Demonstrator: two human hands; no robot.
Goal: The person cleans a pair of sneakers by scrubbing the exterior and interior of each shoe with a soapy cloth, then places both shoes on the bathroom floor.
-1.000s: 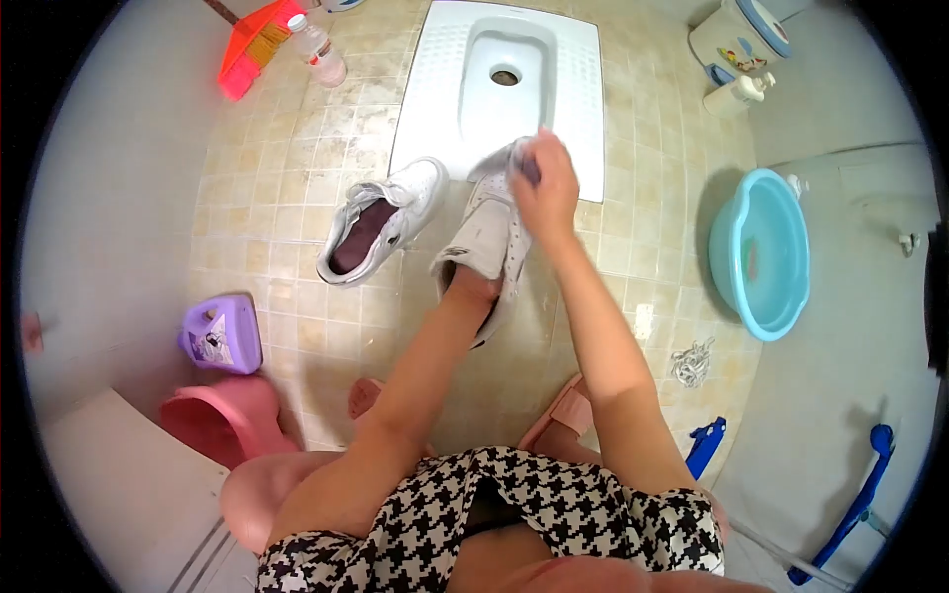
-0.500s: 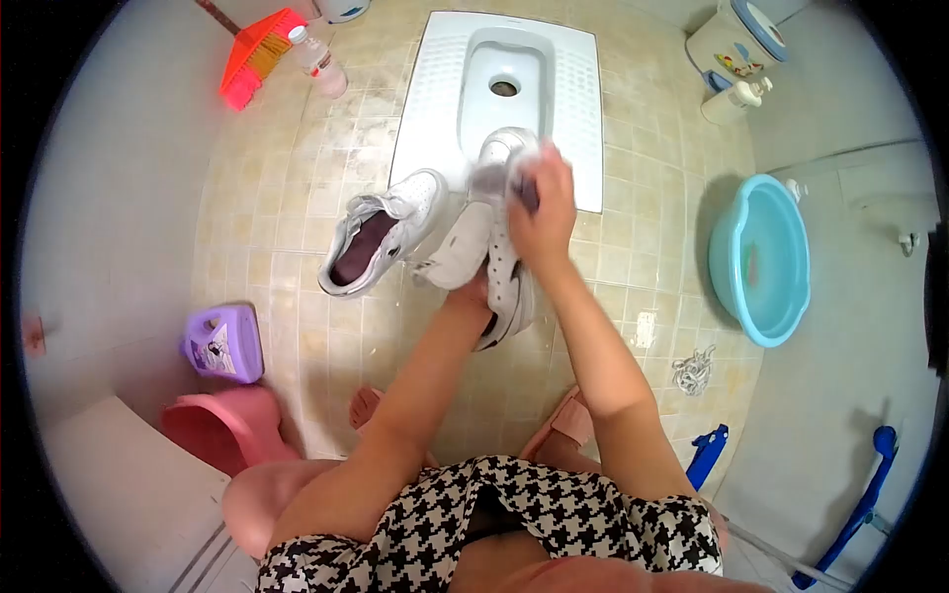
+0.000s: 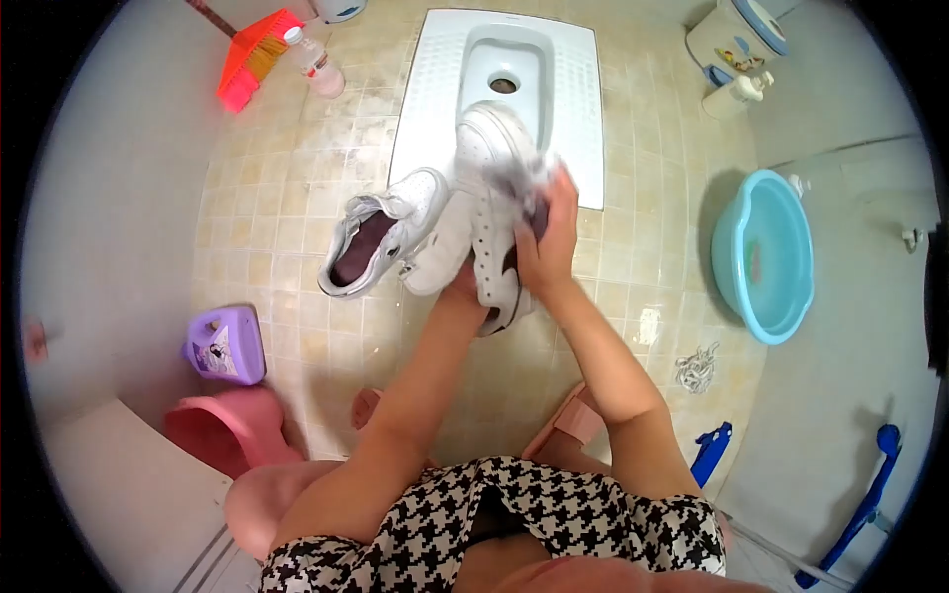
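A white sneaker point(image 3: 491, 222) with a row of lace holes is held over the squat toilet's near edge, its toe pointing away from me. My left hand point(image 3: 465, 284) grips it from the near side, fingers mostly hidden behind the shoe and its loose tongue point(image 3: 442, 252). My right hand point(image 3: 554, 237) is closed around a dark purple brush point(image 3: 539, 215), blurred by motion, whose greyish end touches the right side of the sneaker. To the left, a second white sneaker point(image 3: 420, 198) without laces stands on the tiles, its dark insole visible.
The squat toilet point(image 3: 425, 119) lies ahead. A light-blue basin point(image 3: 727, 247) holding water stands right, near a heap of white laces point(image 3: 698, 368). At left are a purple jug point(image 3: 227, 346) and pink bucket point(image 3: 257, 415); a bottle point(image 3: 316, 69) and orange broom point(image 3: 252, 54) stand behind.
The held sneaker has turned slightly and shifted a little up and left. My right hand with the brush has moved down along the shoe's side.
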